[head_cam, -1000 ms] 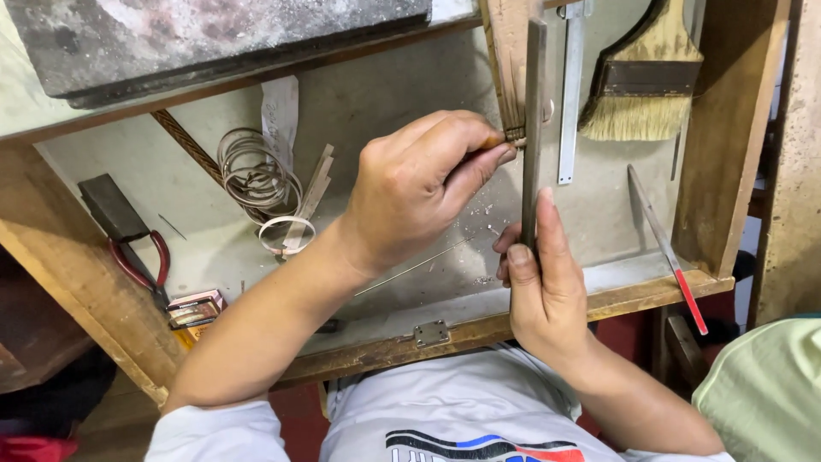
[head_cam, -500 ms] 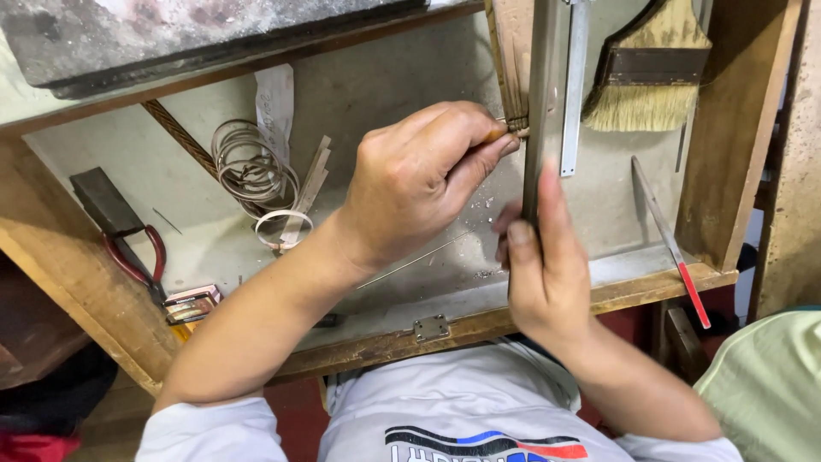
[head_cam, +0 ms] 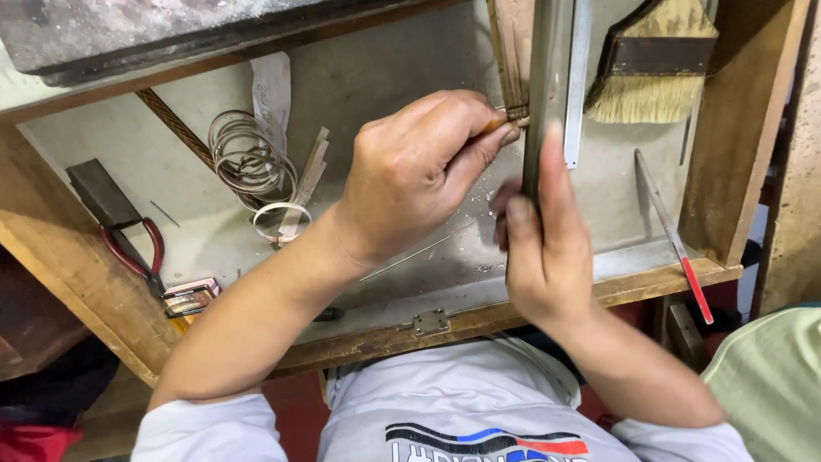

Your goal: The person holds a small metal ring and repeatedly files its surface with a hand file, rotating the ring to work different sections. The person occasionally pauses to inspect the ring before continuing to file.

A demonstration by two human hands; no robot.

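1. Left hand (head_cam: 423,175) is fisted, thumb & forefinger pinched shut on a small wooden-handled tool (head_cam: 505,122); only the tool's brownish end shows past the fingertips.
2. Tool end touches the lower part of a wooden peg (head_cam: 513,51) that sticks down from the top of the frame, right beside the metal bar.
3. Right hand (head_cam: 543,252) is wrapped closed around a long grey metal bar (head_cam: 547,77). Bar stands upright in view, running from the palm up past the top edge; thumb lies along its right side.
4. Just right of the bar, a thinner flat steel strip (head_cam: 580,81) hangs parallel, touching or nearly so; can't tell which.
5. Both hands work above a shallow wooden tray (head_cam: 658,278) w/ a grey sheet floor, set under the counter (head_cam: 128,38) edge. Small metal hinge at the tray's front rim.
6. In tray, left side: coil of wire rings (head_cam: 244,158), a loose flat metal band (head_cam: 282,221) near it, red-handled pliers (head_cam: 137,252) at far left, a small rectangular metal piece (head_cam: 190,297) just beside the pliers.
7. A thin straight wire (head_cam: 415,252) lies on the tray floor below the left hand.
8. Right side: a bristle brush (head_cam: 650,64) at top, a slim file w/ red handle (head_cam: 676,244) lying diagonally, well apart from the hands.
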